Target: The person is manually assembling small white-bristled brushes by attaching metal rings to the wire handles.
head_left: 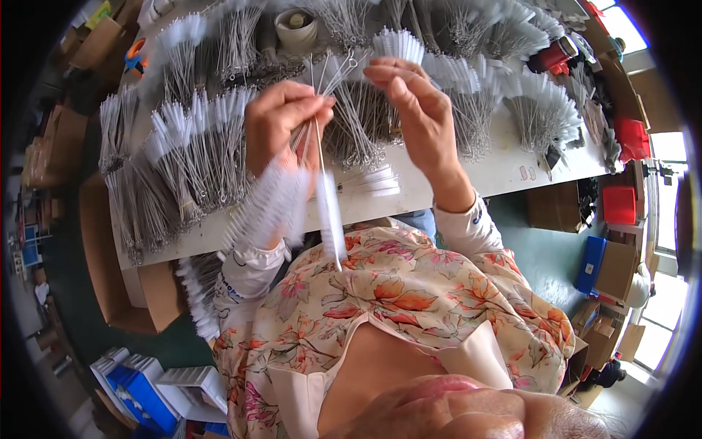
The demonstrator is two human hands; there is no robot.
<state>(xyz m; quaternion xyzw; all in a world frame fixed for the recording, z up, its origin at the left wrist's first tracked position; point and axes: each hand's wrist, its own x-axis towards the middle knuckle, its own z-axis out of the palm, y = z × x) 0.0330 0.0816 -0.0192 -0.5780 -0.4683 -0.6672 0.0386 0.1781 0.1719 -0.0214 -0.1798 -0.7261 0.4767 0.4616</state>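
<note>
My left hand (281, 121) is closed around the wire stems of a bunch of thin cleaning brushes (272, 199). Their white bristles hang down below the hand, somewhat blurred. One brush (331, 219) hangs apart from the others, nearly upright. Looped wire ends stick up above my left fingers. Close to those loops my right hand (420, 121) is raised with its fingers stretched out, and nothing shows in it. A few loose brushes (376, 181) lie on the table between my hands, near its front edge.
Many brush bundles (179, 150) cover the white table (420, 194). At the back stand a pale round container (296, 31) and orange-handled scissors (135, 55). An open cardboard box (157, 293) is at the left below the table; a red bin (619, 205) is at right.
</note>
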